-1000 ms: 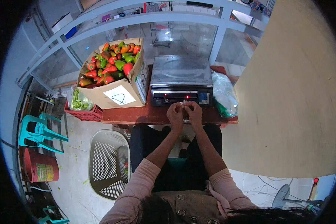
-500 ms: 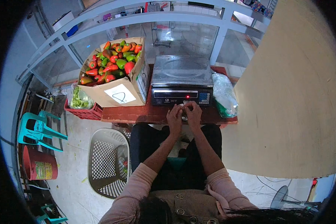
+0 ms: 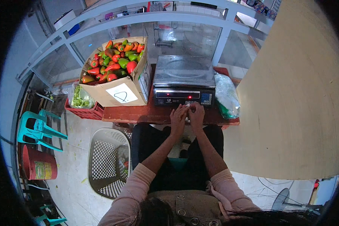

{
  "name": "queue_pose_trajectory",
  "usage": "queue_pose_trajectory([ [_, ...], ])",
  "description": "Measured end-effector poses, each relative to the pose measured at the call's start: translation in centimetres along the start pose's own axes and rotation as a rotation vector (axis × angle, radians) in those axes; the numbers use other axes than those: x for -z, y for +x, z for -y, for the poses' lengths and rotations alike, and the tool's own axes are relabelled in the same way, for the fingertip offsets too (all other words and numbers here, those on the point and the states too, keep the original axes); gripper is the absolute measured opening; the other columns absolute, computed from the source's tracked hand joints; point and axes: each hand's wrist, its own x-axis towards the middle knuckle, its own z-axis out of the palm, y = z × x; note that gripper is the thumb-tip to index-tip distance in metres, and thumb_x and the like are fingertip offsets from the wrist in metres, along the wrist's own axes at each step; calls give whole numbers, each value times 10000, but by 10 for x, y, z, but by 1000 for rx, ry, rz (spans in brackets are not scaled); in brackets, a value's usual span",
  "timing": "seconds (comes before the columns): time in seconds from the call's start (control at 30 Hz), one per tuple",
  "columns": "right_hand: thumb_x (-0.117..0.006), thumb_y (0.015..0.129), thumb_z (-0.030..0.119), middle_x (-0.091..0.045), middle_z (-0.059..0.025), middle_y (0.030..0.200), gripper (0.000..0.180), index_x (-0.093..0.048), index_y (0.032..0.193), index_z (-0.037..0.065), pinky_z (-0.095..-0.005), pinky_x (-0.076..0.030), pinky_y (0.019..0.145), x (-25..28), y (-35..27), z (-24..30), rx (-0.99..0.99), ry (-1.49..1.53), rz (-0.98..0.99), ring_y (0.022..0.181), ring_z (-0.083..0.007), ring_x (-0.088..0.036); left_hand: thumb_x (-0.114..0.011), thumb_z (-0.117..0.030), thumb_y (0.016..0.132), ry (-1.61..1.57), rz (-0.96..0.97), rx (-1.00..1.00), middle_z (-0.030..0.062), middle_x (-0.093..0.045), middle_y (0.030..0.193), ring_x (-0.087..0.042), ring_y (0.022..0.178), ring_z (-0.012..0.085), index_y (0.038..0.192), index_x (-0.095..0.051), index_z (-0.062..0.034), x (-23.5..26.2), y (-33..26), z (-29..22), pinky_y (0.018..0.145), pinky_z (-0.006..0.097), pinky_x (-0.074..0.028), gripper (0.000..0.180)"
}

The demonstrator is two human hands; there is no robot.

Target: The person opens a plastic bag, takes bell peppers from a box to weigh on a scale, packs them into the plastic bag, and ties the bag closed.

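Two curled hands, left hand (image 3: 178, 116) and right hand (image 3: 196, 113), pinching something small and pale before the boxy metal scale (image 3: 184, 81).

Pale blue-grey window frame w/ glass panes (image 3: 169, 34) is running across top, daylight coming thru. Large tan wall/panel (image 3: 290, 94) is filling right side. Tiled floor (image 3: 73, 158) is showing light, w/ green scraps lying on it. Teal plastic chair (image 3: 41, 130) is standing at left; red bucket (image 3: 39, 165) sitting just below it, white mesh basket (image 3: 107, 162) nearby.
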Motion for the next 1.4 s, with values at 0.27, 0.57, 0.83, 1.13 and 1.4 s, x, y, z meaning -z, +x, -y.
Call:
queue_pose_trajectory([
  [0.27,-629,701,98,-547,-87,754,144,-545,793,25,-353,-404,668,1,-1,-9,23,23,-23,733,-231,-516,-616,-81,711,-160,-134,53,70,-562,823,-536,838,249,847,-581,-69,-2,22,-3,773,374,-368,141],
  [0.57,-603,754,106,-553,-93,732,112,-553,791,14,-311,-426,629,10,3,-7,-82,83,77,660,-198,-541,-550,-75,741,280,32,-291,90,-519,797,-515,780,263,857,-527,-58,5,44,0,729,396,-362,119],
  [0.83,-603,712,22,-523,-23,792,196,-489,869,55,-260,-425,666,4,8,-8,-200,432,48,737,-121,-523,-523,-73,763,175,-18,-159,128,-508,807,-503,803,308,825,-503,-24,-4,38,-6,698,396,-383,81],
  [1.13,-563,731,-22,-468,11,840,211,-464,883,86,-228,-392,722,21,21,-18,-431,993,404,797,-100,-479,-514,-81,785,51,-46,-98,134,-522,775,-512,771,312,804,-505,-13,-3,39,-5,683,405,-390,71],
  [1.4,-584,726,11,-485,9,792,177,-473,843,84,-215,-398,669,9,21,-22,-522,956,362,743,-90,-490,-536,-62,764,17,-97,-34,124,-536,784,-518,769,301,810,-518,-26,-12,37,8,662,389,-386,61],
])
